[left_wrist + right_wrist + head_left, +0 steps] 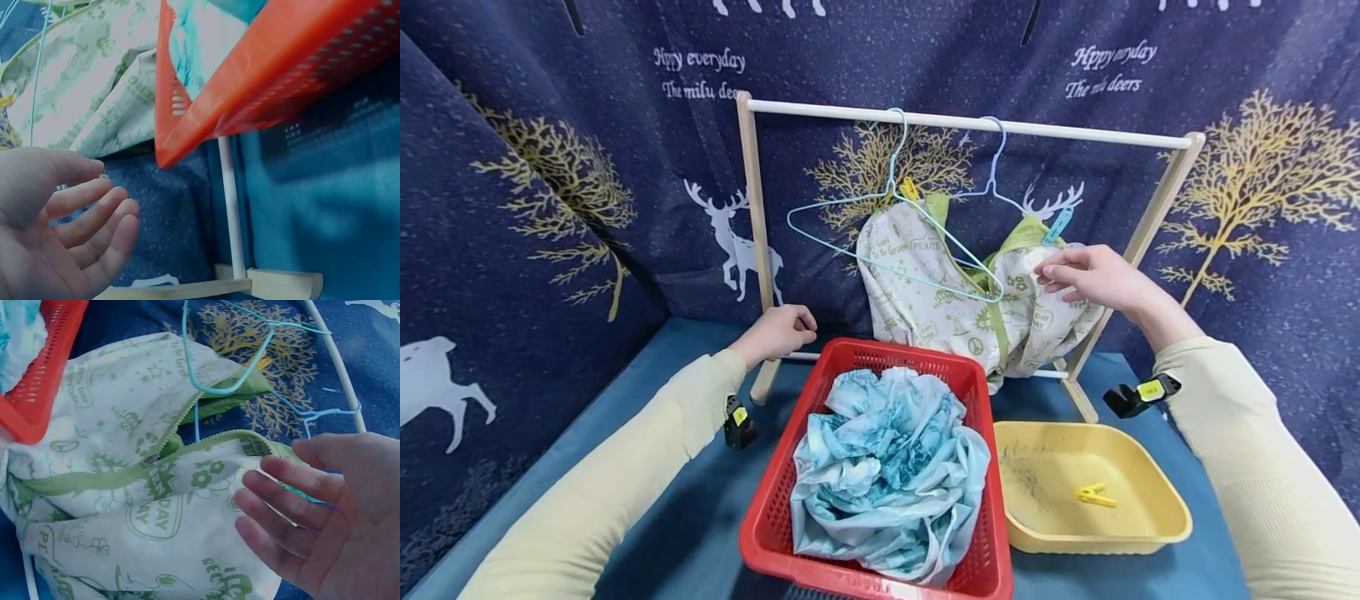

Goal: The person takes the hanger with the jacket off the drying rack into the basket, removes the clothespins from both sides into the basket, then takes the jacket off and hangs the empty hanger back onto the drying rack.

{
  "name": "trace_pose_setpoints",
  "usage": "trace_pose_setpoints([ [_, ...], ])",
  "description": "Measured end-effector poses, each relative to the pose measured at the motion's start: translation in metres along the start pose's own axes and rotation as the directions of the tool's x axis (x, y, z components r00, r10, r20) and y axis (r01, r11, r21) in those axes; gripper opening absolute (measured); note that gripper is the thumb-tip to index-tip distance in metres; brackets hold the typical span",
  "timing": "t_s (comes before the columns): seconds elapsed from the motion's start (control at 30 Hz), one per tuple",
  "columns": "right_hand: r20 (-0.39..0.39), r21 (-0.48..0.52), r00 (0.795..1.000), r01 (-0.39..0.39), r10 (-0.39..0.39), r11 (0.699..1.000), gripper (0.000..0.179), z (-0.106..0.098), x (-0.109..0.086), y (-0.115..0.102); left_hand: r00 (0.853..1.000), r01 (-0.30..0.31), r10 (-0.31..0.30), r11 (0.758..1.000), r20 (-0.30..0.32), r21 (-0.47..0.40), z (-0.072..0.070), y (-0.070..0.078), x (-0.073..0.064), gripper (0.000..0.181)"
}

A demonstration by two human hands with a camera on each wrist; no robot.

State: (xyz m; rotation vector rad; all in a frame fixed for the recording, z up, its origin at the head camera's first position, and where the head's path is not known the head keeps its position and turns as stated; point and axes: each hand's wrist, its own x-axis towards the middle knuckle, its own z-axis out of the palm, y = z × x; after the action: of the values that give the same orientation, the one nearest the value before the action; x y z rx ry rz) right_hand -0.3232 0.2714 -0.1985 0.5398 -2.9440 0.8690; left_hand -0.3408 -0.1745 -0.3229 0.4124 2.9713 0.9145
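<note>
A white zip jacket (895, 283) with green print and green trim hangs on a blue hanger (992, 179). A yellow clothespin (909, 188) sits at one shoulder and a blue clothespin (1059, 226) at the other. In front of it hangs a bare light-blue hanger (842, 202). My right hand (1093, 275) is beside the jacket's right shoulder, fingers loosely bent and holding nothing; the right wrist view shows its palm (356, 531) facing the jacket. My left hand (778, 333) hovers by the rack's left leg, near the red basket (775, 508), its fingers (94, 206) relaxed and nothing in them.
A wooden rack with a white rail (1075, 131) stands at the back before a dark blue printed curtain (490, 275). Crumpled blue-and-white cloth (891, 467) fills the red basket. To its right is a yellow basin (1060, 517) with a yellow clothespin (1095, 495) inside.
</note>
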Motion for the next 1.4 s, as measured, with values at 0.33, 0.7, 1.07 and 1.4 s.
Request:
trace_pose_setpoints([
  [0.33, -0.326, 0.044, 0.943, -0.059, 0.07, 0.997, 0.042, 0.002, 0.001, 0.003, 0.994, 0.013, -0.015, 1.0, -0.113, -0.016, -0.01, -0.009, 0.008, 0.026],
  [0.7, -0.551, -0.04, 0.832, -0.102, 0.063, 0.994, 0.038, 0.016, 0.007, -0.002, 0.96, 0.044, -0.052, 0.998, -0.275, -0.036, -0.021, -0.024, 0.014, 0.032],
  [1.07, -0.605, -0.026, 0.793, -0.098, 0.062, 0.995, 0.039, 0.021, 0.013, -0.007, 0.905, 0.081, -0.118, 0.991, -0.408, -0.106, -0.03, -0.029, 0.021, 0.037],
  [1.4, -0.623, -0.052, 0.782, -0.083, 0.032, 0.995, 0.037, 0.024, 0.016, -0.001, 0.775, 0.063, -0.144, 0.986, -0.616, -0.152, -0.036, -0.037, 0.026, 0.024],
])
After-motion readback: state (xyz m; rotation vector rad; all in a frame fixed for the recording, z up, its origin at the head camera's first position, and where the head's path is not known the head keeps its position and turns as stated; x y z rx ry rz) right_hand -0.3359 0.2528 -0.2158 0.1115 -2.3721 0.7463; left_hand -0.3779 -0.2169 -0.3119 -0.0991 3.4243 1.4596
